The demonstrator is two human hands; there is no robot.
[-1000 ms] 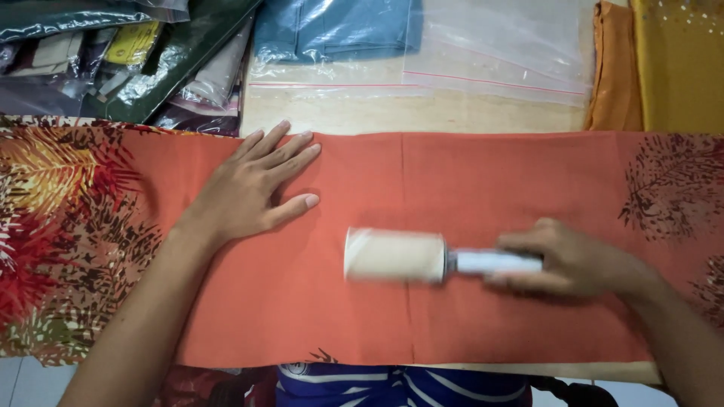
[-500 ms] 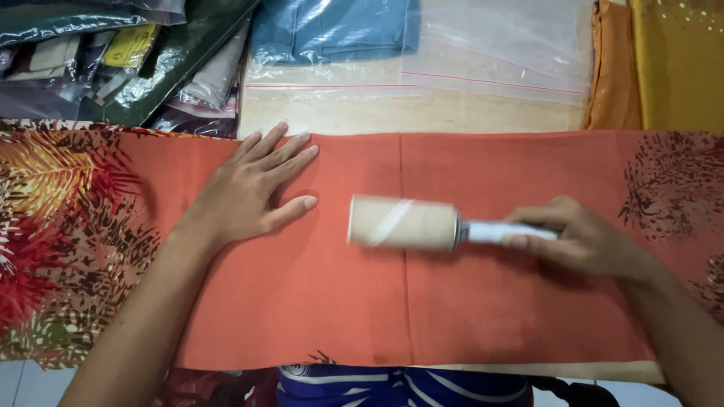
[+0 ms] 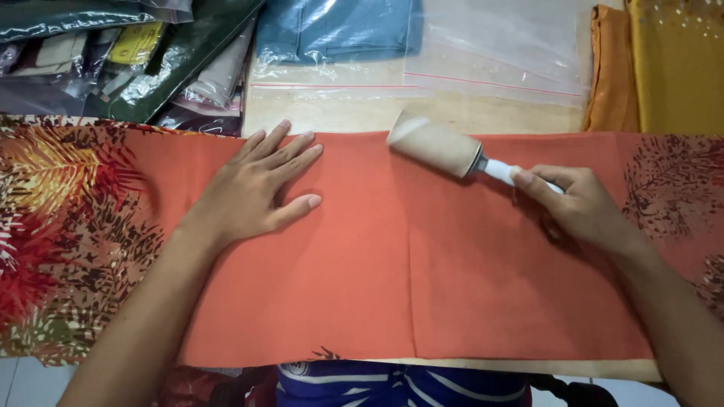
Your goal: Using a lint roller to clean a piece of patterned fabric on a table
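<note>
Orange cloth [image 3: 422, 256] covered most of the wooden table [image 3: 377, 117], spread flat, running left to right across the whole view. Plain orange in the middle, with a vertical fold crease near the centre. Leaf print in red, yellow and dark brown on the left end, darker brown print on the right end. Near edge of the cloth hung at the table's front edge.

Behind the cloth, top left: a pile of bagged fabrics [image 3: 128, 60] in clear plastic, dark green, yellow and beige pieces visible. Top centre: a blue folded garment in a plastic bag [image 3: 339, 30]. Next to it, empty-looking clear zip bags [image 3: 498, 60] lay flat on the bare table. Top right: mustard-yellow fabric [image 3: 679, 68] with an orange piece just beside it.

Left hand [image 3: 253, 192] lay palm down on the plain orange part, fingers spread wide and pointing away toward the far edge, pressing the cloth flat. It held nothing.

Right hand [image 3: 577, 207] was closed around the white handle of a lint roller [image 3: 437, 145], fingers wrapped, thumb side up. The roller's beige drum was tilted, pointing up-left, and sat at the far edge of the cloth, right of the centre crease, touching the fabric near where it met bare table. Roller was well apart from the left hand, with the crease between them.

Bottom centre: blue-and-white patterned clothing [image 3: 392, 384] of the person showed below the table edge.
</note>
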